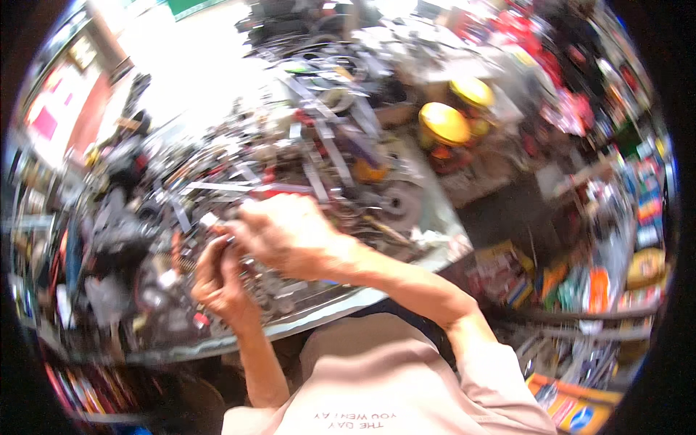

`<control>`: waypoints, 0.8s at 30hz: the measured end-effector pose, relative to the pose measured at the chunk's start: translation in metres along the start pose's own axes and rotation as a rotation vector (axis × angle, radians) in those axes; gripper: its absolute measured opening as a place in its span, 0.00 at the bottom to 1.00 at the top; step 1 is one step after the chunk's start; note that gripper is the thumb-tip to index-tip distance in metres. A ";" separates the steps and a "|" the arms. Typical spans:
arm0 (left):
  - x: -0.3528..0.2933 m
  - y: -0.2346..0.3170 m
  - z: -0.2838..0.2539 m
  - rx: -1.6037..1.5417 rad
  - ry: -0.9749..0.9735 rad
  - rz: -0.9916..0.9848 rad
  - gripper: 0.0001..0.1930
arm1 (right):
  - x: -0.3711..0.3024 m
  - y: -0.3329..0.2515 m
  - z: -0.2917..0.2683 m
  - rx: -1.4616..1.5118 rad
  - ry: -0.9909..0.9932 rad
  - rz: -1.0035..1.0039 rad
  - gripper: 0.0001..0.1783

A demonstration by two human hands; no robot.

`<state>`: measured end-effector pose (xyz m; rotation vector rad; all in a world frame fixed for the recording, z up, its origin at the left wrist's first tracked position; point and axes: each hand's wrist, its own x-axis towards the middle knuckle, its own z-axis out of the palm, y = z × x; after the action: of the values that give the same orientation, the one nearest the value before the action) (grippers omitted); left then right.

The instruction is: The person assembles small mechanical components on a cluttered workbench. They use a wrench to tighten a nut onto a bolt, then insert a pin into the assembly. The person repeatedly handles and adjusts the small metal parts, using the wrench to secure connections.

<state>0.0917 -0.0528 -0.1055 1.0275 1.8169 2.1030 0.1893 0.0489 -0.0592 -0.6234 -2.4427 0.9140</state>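
Observation:
My left hand [226, 284] and my right hand [288, 233] meet above the near part of a cluttered workbench [319, 308]. Both have their fingers curled in and pinched together. Between the fingertips is a small, dark or metallic bit [230, 241], too smeared by motion to name. The right hand comes across from the right and covers part of it. Beneath and beyond the hands lie heaps of loose metal parts and tools, with several flat metal strips [335, 156] among them.
Two yellow-lidded jars [444, 123] stand at the far right of the bench. A grey ring-shaped part [400, 205] lies near its right corner. Shelves of packets and small goods [645, 210] line the right side. A dark bulky object [119, 225] sits at the left.

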 end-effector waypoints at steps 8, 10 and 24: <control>-0.006 -0.011 0.001 -0.182 -0.152 -0.164 0.09 | -0.024 0.014 -0.002 0.401 0.168 0.039 0.16; -0.009 -0.012 0.006 -0.175 -0.128 -0.146 0.08 | -0.026 0.013 -0.008 0.352 0.076 0.131 0.16; 0.012 -0.017 -0.008 0.105 0.218 -0.170 0.07 | -0.046 0.006 0.015 -0.298 0.037 0.145 0.15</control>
<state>0.0729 -0.0483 -0.1170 0.6579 2.0540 2.1059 0.2188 0.0205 -0.0851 -0.9231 -2.5476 0.5872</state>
